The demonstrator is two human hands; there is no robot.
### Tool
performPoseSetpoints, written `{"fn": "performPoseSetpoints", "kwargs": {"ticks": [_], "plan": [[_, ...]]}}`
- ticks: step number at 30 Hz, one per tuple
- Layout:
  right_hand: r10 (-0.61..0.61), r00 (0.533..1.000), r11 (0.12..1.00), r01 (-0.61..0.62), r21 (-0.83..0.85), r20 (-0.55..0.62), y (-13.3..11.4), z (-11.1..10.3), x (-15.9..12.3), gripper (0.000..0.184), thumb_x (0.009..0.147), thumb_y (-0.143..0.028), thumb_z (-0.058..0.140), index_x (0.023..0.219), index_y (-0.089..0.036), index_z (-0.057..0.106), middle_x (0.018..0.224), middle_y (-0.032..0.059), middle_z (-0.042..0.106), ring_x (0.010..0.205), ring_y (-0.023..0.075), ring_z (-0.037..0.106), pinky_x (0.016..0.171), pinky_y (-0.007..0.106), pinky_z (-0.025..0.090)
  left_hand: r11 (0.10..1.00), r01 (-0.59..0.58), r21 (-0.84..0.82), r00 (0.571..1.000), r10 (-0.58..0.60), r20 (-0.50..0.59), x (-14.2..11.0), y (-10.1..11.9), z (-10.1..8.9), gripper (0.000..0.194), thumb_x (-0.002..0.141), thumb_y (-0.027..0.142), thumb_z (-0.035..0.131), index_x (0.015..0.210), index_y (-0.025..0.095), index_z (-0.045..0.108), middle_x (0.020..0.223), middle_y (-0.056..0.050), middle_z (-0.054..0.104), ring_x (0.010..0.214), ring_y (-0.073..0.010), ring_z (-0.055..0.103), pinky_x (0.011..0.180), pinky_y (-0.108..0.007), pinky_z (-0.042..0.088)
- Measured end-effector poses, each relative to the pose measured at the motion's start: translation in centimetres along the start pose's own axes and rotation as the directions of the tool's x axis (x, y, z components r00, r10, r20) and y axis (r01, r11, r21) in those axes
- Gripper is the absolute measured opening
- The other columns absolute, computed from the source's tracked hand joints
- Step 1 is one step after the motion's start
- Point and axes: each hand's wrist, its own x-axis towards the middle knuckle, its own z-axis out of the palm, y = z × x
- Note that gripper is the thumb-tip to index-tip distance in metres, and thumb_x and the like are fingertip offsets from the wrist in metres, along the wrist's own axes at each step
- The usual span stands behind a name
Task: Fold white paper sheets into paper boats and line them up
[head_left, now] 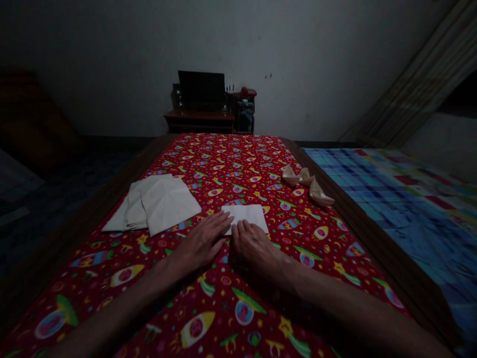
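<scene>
A white folded sheet of paper (249, 217) lies flat on the red patterned cloth in front of me. My left hand (204, 237) rests on its left end, with the fingers stretched out flat and pressed lightly together. Along the near edge of the paper is my right hand (253, 243), its fingers bent and closed on that edge; the thumb is hidden. To the left of my hands lies a loose, fanned stack of pale paper sheets (169, 201) with crease lines. Several folded paper boats (319, 193) stand in a group at the right.
The red cloth (231, 161) with rockets and stars covers a long table with dark brown sides. Beyond its far end stand a black monitor (202, 89) and a red telephone (249, 92). Blue checked bedding (343, 174) lies at the right. The room is dim.
</scene>
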Motion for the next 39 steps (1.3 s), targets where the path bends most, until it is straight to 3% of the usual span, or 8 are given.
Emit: {"fn": "performPoseSetpoints", "kwargs": {"ticks": [6,12,18,22,26,30,34,39], "plan": [[0.095,0.994,0.976,-0.105,0.19,0.061,1.3,-0.7,0.5,0.019,0.085,-0.01,0.047,0.1,-0.011,0.057,0.099,0.0131,0.064,0.087,0.023,0.061,0.074,0.034,0.052,0.999,-0.017,-0.05,0.999,0.016,-0.032,0.4,-0.8,0.9,0.053,0.084,0.015,0.049,0.136,0.017,0.038,0.139,-0.01,0.045,0.133,-0.0223,0.035,0.109,-0.046,0.033],[-0.072,0.948,0.902,0.194,0.385,-0.309,4.4,0.1,-1.1,0.025,0.094,-0.015,0.037,0.107,-0.015,0.058,0.114,0.0078,0.064,0.11,0.0165,0.056,0.099,0.035,0.041,0.993,-0.118,-0.001,0.993,0.118,0.019,1.5,-2.1,-0.3,0.041,0.082,0.011,0.051,0.121,0.022,0.055,0.127,-0.008,0.058,0.125,-0.0235,0.045,0.105,-0.05,0.035],[-0.013,0.965,0.926,0.11,0.361,-0.262,5.6,-0.4,-3.0,0.02,0.094,-0.021,0.041,0.098,-0.019,0.061,0.112,0.0069,0.065,0.108,0.019,0.056,0.089,0.038,0.042,0.93,-0.351,0.114,0.929,0.361,-0.084,1.0,0.2,-0.5,0.02,0.089,0.012,0.045,0.098,0.014,0.063,0.108,-0.007,0.067,0.112,-0.0216,0.056,0.096,-0.039,0.047],[-0.01,0.978,0.925,0.089,0.369,-0.21,4.8,-1.2,-4.2,0.021,0.094,-0.021,0.042,0.102,-0.017,0.06,0.105,0.0094,0.066,0.098,0.0206,0.055,0.077,0.036,0.041,0.961,-0.263,0.082,0.957,0.27,-0.102,0.5,2.4,0.0,0.015,0.087,0.012,0.046,0.09,0.013,0.061,0.099,-0.009,0.068,0.099,-0.0197,0.061,0.087,-0.035,0.051],[0.083,0.973,0.898,0.02,0.44,-0.214,4.3,-1.1,-5.2,0.019,0.091,-0.017,0.044,0.094,-0.017,0.063,0.09,0.008,0.066,0.083,0.0181,0.056,0.071,0.032,0.042,0.989,-0.142,-0.037,0.99,0.141,-0.03,0.3,2.9,0.1,0.011,0.081,0.012,0.052,0.089,0.015,0.058,0.096,-0.009,0.066,0.092,-0.0203,0.062,0.081,-0.035,0.051],[0.26,0.962,0.693,-0.127,0.71,-0.081,4.2,-1.0,-5.3,0.017,0.087,-0.014,0.047,0.089,-0.017,0.064,0.089,0.007,0.065,0.075,0.0136,0.058,0.064,0.023,0.044,0.97,0.062,-0.235,0.998,-0.06,0.014,0.5,2.3,0.0,0.022,0.082,0.018,0.055,0.104,0.016,0.055,0.1,-0.007,0.064,0.094,-0.0195,0.06,0.082,-0.033,0.049],[0.444,0.888,0.467,-0.345,0.814,0.121,4.2,-1.1,-4.6,0.017,0.085,-0.016,0.049,0.082,-0.017,0.065,0.075,0.0031,0.066,0.065,0.0122,0.059,0.059,0.021,0.042,0.89,0.308,-0.336,0.951,-0.3,0.075,1.2,1.7,0.0,0.024,0.082,0.029,0.057,0.101,0.015,0.059,0.093,-0.006,0.067,0.082,-0.0192,0.062,0.073,-0.03,0.049],[0.543,0.801,0.405,-0.512,0.757,0.251,4.5,-0.8,-3.6,0.022,0.085,-0.028,0.052,0.071,-0.016,0.064,0.059,-0.0009,0.06,0.052,0.0104,0.052,0.05,0.02,0.033,0.8,0.462,-0.383,0.885,-0.447,0.134,2.4,1.8,0.0,0.019,0.085,0.032,0.05,0.089,0.018,0.063,0.082,-0.002,0.069,0.073,-0.0174,0.064,0.065,-0.026,0.046]]}}
